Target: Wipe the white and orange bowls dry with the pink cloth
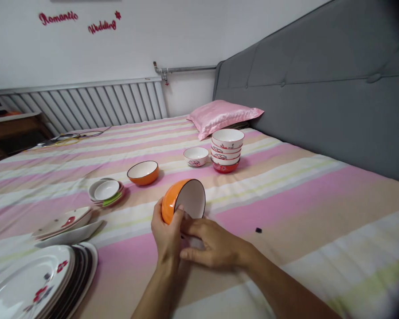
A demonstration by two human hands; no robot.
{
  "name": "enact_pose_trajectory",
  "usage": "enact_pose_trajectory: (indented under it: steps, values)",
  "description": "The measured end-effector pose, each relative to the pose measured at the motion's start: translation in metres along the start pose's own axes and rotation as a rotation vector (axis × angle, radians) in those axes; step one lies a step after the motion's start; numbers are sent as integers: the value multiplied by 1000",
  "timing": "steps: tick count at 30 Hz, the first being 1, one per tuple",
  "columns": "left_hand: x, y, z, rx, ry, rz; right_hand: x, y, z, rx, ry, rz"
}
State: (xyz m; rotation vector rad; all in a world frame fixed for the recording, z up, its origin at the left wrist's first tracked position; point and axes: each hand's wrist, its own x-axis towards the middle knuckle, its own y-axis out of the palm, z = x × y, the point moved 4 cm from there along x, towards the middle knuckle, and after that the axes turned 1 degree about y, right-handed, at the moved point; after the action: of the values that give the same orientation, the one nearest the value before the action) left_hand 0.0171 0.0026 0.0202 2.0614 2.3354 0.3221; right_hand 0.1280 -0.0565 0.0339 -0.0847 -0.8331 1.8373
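My left hand (168, 235) grips an orange bowl (173, 201) with a white inside and a dark rim. The bowl is tilted on its side with its mouth to the right, and my left thumb lies over the rim. My right hand (216, 243) is at the bowl's lower rim, fingers stretched out and thumb apart; its fingertips are partly hidden behind my left thumb. Another orange bowl (143, 173) stands upright on the bed further back. Right of it are a single white bowl (196, 157) and a stack of patterned bowls (225, 153) with a red one at the bottom.
On the left lie a stack of plates (46, 279), some long dishes (64, 223) and small nested dishes (108, 190). A small black piece (258, 230) lies on the striped bedsheet (306, 212). Behind are a pink pillow (224, 116), a grey headboard (319, 88) and cables (69, 138).
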Motion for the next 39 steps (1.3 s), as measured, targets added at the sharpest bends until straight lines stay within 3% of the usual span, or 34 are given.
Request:
enact_pose_trajectory:
  steps: [5, 10, 15, 19, 26, 32, 36, 39]
  values:
    - [2, -2, -4, 152, 100, -29, 0, 5, -5, -286, -39, 4]
    - [1, 1, -7, 204, 169, 30, -1, 7, -25, -481, 94, -85]
    - [0, 3, -7, 195, 191, 92, 1, 5, -34, -579, 168, -187]
    - [-1, 3, -7, 168, 188, 99, 3, 5, -35, -591, 174, -191]
    - [3, 1, -2, 151, 170, 75, 2, 10, -29, -501, 81, -76]
    - [2, 0, -2, 110, 141, 38, 3, 11, -11, -231, 21, 64]
    - [0, 0, -4, 70, 95, 32, 3, 5, 4, 44, -14, 53]
    - [0, -1, -4, 52, 82, 22, 3, 3, 8, 115, -39, 28]
